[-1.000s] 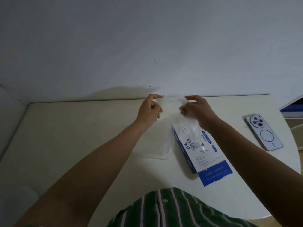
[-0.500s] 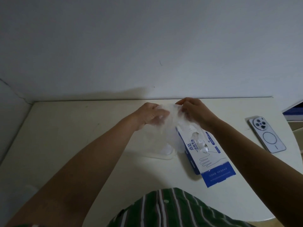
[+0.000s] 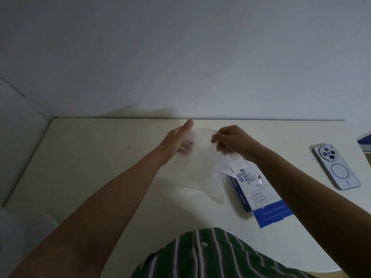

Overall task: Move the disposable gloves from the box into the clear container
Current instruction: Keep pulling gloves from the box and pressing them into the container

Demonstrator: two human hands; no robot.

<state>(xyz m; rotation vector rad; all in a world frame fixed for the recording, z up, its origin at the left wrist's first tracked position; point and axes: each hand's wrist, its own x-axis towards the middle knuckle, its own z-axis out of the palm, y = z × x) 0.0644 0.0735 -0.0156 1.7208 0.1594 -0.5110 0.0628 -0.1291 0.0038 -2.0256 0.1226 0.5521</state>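
A thin translucent disposable glove [image 3: 202, 157] is stretched between my hands above the table, its fingers drooping toward the box. My right hand [image 3: 230, 141] pinches the glove's upper edge. My left hand [image 3: 176, 143] is flat with straight fingers, some of them showing through the film. The blue and white glove box [image 3: 259, 195] lies on its side under my right wrist, with more film bunched at its opening. The clear container [image 3: 174, 182] sits left of the box, below the glove, and only faint edges of it show.
A white phone [image 3: 337, 167] lies face down at the right of the cream table [image 3: 90, 157]. A blue and white object [image 3: 364, 141] pokes in at the right edge. The wall runs along the table's far edge.
My left hand has gone from a closed grip on the glove to a flat, straight-fingered pose. The glove is spread wider and hangs lower, over the container.
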